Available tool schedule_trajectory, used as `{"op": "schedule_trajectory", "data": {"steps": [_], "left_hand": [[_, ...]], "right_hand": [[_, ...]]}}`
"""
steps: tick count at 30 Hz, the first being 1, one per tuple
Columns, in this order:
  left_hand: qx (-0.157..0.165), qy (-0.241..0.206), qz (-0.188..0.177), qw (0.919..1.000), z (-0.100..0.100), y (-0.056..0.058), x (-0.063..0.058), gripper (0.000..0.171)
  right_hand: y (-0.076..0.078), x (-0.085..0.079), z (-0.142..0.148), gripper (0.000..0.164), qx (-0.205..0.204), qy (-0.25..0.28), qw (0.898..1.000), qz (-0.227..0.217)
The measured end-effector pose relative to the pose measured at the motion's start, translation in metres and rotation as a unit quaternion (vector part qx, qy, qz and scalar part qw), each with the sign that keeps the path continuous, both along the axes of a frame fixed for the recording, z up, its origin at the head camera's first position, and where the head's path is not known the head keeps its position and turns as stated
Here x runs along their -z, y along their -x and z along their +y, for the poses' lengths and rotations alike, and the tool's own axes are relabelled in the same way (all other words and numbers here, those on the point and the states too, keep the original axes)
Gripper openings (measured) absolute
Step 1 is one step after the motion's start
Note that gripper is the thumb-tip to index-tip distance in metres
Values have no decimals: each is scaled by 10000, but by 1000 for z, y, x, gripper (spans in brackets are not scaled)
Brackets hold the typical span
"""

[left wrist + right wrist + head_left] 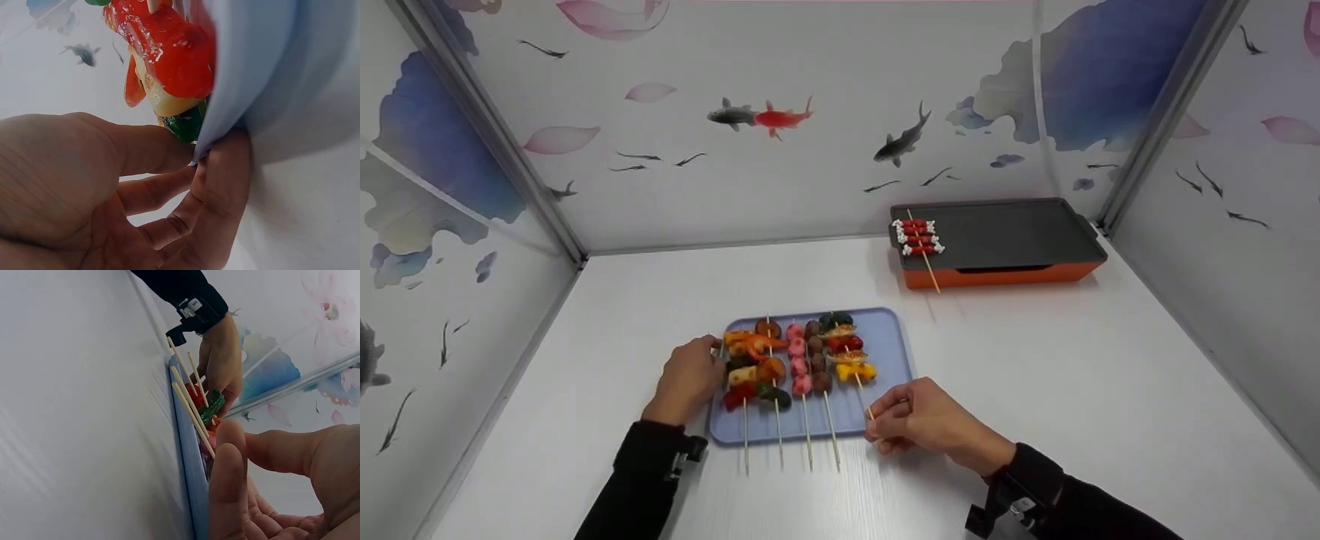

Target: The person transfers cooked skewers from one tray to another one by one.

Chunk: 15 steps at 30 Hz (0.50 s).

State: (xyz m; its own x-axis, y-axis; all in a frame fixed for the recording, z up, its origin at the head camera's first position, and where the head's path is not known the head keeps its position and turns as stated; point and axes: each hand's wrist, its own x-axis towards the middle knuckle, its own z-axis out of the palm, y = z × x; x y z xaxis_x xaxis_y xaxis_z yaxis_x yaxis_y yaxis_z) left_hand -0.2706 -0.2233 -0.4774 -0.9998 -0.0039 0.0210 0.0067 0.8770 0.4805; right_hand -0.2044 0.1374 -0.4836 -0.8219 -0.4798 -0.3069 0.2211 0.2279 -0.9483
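A blue tray [891, 352] lies on the table with several food skewers side by side on it, their sticks jutting over its near edge. My left hand [688, 381] pinches the tray's left rim, thumb on top and fingers beneath, as the left wrist view shows. Beside that thumb lie glossy red, pale and green pieces [183, 56]. With thumb and fingertips, my right hand [926, 420] pinches the stick end of the rightmost skewer [855, 371], which has yellow, red and green pieces. In the right wrist view, my right fingers [228, 478] hide that stick.
At the back right stands an orange grill [997, 276] with a dark flat plate on top. One skewer of red pieces with white ends [919, 238] lies across the plate's left side, its stick over the front edge. Printed walls [810, 187] enclose the white table [1020, 352].
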Motion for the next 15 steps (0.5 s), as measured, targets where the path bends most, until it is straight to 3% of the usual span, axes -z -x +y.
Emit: {"op": "schedule_trajectory", "data": {"steps": [8, 15], "left_hand": [[29, -61, -34, 10000, 0, -1, -2, 35], [25, -130, -83, 9999, 0, -1, -2, 36]], "right_hand": [[-2, 1, 0, 39, -397, -366, 9968, 591], [-4, -4, 4, 31, -675, -838, 9878, 1129]]}}
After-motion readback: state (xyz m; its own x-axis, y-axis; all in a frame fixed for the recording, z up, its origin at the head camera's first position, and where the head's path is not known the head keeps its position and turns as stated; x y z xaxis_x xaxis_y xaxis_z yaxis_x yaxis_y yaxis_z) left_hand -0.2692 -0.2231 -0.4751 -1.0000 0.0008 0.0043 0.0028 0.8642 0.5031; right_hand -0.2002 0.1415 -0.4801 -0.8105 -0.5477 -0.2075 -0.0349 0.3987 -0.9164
